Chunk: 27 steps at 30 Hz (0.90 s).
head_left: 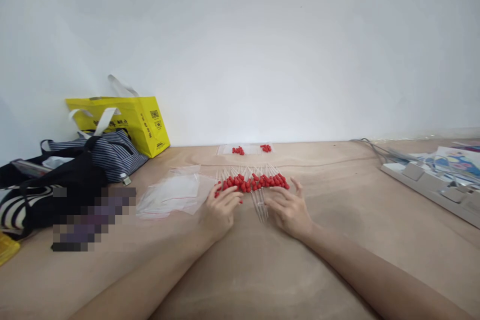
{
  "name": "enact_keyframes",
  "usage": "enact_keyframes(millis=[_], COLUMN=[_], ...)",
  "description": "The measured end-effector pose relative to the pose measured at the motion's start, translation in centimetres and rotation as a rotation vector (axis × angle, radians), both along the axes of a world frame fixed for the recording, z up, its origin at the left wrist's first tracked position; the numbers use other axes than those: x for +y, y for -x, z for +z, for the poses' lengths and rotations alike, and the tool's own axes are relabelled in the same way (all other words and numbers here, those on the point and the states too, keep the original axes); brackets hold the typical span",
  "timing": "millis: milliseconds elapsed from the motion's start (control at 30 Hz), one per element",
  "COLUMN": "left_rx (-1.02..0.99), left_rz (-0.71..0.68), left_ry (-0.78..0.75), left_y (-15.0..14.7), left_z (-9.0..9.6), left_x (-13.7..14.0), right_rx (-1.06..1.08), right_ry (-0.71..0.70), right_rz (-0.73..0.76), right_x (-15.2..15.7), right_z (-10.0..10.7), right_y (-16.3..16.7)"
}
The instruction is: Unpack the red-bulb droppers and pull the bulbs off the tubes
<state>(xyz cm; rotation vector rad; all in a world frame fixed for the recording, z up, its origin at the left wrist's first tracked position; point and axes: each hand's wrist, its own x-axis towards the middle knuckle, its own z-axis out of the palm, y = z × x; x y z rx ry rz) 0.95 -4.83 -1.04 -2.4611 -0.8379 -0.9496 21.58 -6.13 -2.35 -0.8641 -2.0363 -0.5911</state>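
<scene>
A row of clear droppers with red rubber bulbs (258, 182) lies in a heap across the middle of the table, most tips pointing at the wall. Several clear dropper tubes (259, 204) point the other way, towards me, between my hands. At the heap's left end, my left hand (221, 207) has its fingers stretched out over the bulbs. My right hand (290, 210) is at the right end, its fingers apart beside the tubes and just below the bulbs. Neither hand visibly grips a dropper; light contact is hard to make out.
Clear zip bags (170, 192) lie left of the heap. More bagged droppers (245, 149) lie near the wall. A yellow bag (150, 125), a striped bag (112, 152) and a black bag (75, 180) stand at left. A power strip (431, 187) with cables is at right.
</scene>
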Motion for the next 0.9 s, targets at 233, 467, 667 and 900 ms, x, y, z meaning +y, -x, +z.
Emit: enact_keyframes(millis=[233,467,667,900], left_rx=[-0.265,-0.34,-0.406,-0.309], left_rz=[0.242,0.552,0.409,0.373], left_ry=[0.143,0.52,0.673,0.589], left_y=[3.0,6.2,5.0,2.9], left_z=[0.9,1.8,2.3,1.5], left_x=[2.0,3.8,2.6,2.1], right_rx=[-0.006,-0.017,0.093,0.083], right_ry=[0.224,0.389,0.391,0.35], right_rz=[-0.23,-0.262,-0.211,-0.124], right_x=[1.1,1.8,2.3,2.3], right_z=[-0.9,-2.0,-2.5,-2.6], right_y=[-1.6,-1.2,-0.9,-0.1])
